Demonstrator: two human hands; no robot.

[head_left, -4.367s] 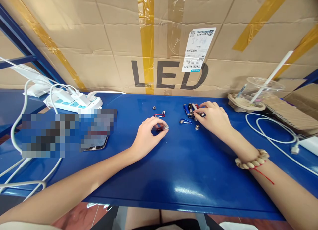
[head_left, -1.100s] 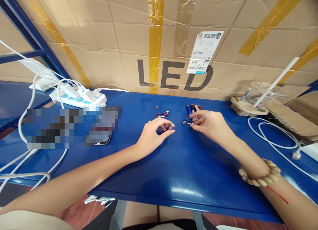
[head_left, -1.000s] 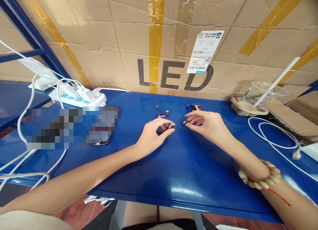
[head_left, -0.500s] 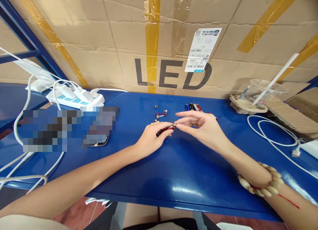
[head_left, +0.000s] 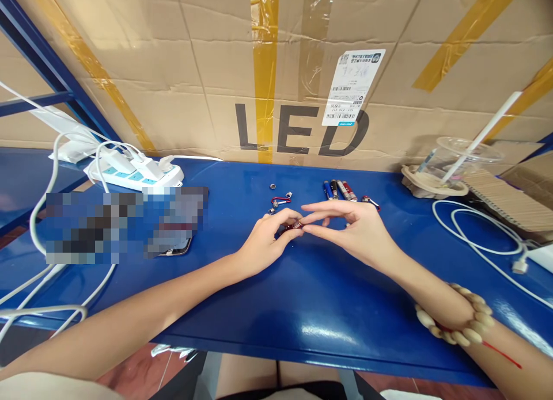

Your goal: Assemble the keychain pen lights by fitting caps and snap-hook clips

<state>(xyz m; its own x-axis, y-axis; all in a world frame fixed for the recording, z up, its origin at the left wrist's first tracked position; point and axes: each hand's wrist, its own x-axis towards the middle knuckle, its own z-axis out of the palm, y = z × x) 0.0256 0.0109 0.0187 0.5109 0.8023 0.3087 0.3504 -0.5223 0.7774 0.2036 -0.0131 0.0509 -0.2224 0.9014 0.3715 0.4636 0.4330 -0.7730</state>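
Note:
My left hand [head_left: 268, 239] is closed around a small red metal tube [head_left: 290, 228], which looks like a mini flashlight; most of it is hidden by the fingers. At its right end, the thumb and index finger of my right hand [head_left: 352, 223] pinch a small metal end piece [head_left: 299, 224]. The other right fingers are loosely extended. Just beyond my left hand lie a metal ring [head_left: 272, 186] and small metal caps, one cap [head_left: 289, 194] near a clip with a red cord [head_left: 280, 201]. Behind my right hand, several similar tubes [head_left: 339, 190] in blue, black, silver and red lie side by side.
Another clip with red cord [head_left: 371, 201] lies right of the tubes. At left are a power strip [head_left: 133, 175], white cables and a phone [head_left: 178, 247], partly blurred. A cup holder [head_left: 432, 184], notebook [head_left: 503, 201] and coiled cable [head_left: 475, 247] sit right. A large cardboard box [head_left: 207, 54] stands behind.
My right hand has shifted slightly down and closer to the tube, its fingers now lower over the end. The row of tubes and the red-corded clip behind it show more.

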